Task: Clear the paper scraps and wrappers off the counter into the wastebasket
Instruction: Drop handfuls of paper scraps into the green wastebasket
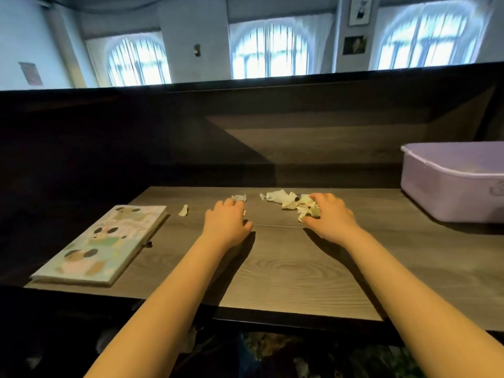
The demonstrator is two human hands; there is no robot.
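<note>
Cream paper scraps (282, 199) lie bunched at the back of the grey wood counter (286, 271). My right hand (331, 215) rests on the right end of that bunch, fingers curled around a clump of crumpled scraps (306, 210). My left hand (227, 221) lies palm down on the counter, fingertips touching a small scrap (239, 197); a bit of paper peeks out beside its fingers. One lone scrap (183, 210) sits further left. No wastebasket shows on the counter; a dark opening with a bag lies below the front edge (245, 350).
A pastel notebook (101, 245) lies flat at the counter's left front. A lilac plastic tub (452, 184) stands at the right. A tall dark wall (245, 126) rises right behind the counter.
</note>
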